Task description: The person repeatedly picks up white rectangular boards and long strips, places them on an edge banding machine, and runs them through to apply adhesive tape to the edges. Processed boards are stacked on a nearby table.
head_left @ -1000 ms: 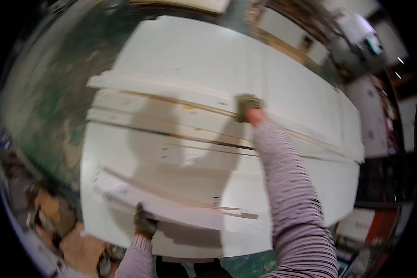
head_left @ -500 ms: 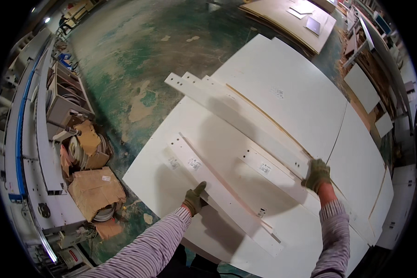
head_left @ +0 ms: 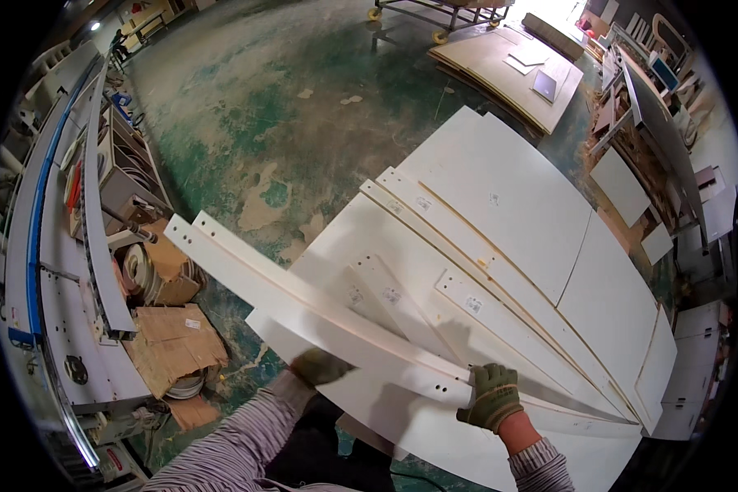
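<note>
My right hand (head_left: 494, 398), in a green work glove, grips the near right end of a long white board strip (head_left: 303, 316) with drilled holes at both ends. This strip slants across in front of me, its far left end jutting out over the floor. A second long white strip (head_left: 246, 252) runs close along its far side and continues past my right hand. My left hand (head_left: 320, 366), also gloved, is at the strip's lower edge; blur and the strip hide its fingers. Shorter white strips with holes and labels (head_left: 398, 302) (head_left: 480, 310) lie on the white panels beyond.
Large white panels (head_left: 533, 217) form the work surface, with more long strips (head_left: 467, 246) lying across. Left stand a machine with a blue rail (head_left: 49, 189) and torn cardboard boxes (head_left: 172, 340) with rolls. Far off are a board stack (head_left: 500, 74) and a wheeled cart (head_left: 439, 12).
The long strip has come off the far strips toward me and left, my right hand moving with it. My left hand has left the shorter strip and drawn nearer. The view has shifted.
</note>
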Demonstrator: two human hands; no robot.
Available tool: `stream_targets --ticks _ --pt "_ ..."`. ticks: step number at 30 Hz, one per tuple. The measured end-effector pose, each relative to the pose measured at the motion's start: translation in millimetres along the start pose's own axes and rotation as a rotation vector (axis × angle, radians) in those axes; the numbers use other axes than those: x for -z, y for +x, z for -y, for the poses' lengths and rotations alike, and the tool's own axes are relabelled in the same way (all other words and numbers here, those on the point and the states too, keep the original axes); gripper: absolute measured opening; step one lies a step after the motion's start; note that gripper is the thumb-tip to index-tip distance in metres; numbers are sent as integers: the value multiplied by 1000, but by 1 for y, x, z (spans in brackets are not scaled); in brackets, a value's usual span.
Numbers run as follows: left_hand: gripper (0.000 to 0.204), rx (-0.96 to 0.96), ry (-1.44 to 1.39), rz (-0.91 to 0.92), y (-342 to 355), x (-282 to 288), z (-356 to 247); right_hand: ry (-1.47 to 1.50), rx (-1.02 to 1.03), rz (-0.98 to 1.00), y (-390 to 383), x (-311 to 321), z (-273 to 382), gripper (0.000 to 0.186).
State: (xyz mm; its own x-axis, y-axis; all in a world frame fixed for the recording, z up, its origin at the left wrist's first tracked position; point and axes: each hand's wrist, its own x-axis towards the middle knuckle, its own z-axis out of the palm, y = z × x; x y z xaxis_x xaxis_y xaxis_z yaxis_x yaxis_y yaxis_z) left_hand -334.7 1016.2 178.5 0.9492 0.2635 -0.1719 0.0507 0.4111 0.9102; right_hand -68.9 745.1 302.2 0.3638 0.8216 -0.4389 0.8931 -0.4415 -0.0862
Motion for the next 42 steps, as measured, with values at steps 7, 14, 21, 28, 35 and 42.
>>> stream_targets --ticks 7,14,21,28,35,42 --pt "83 -528 -739 -250 -120 58 -139 27 162 -101 -36 12 98 93" --pt "62 -403 -860 -579 -233 29 -195 369 175 213 -84 44 175 118" --pt "38 -640 -718 -1109 -379 105 -220 338 460 297 -134 22 237 113" --pt "41 -750 -591 -1189 -483 118 -259 146 548 236 -161 13 309 106" --pt "41 -870 -573 -1299 -580 129 -274 110 624 173 -166 40 399 103" --pt "47 -1129 -640 -1249 -733 181 -263 -164 705 215 -131 51 535 90"
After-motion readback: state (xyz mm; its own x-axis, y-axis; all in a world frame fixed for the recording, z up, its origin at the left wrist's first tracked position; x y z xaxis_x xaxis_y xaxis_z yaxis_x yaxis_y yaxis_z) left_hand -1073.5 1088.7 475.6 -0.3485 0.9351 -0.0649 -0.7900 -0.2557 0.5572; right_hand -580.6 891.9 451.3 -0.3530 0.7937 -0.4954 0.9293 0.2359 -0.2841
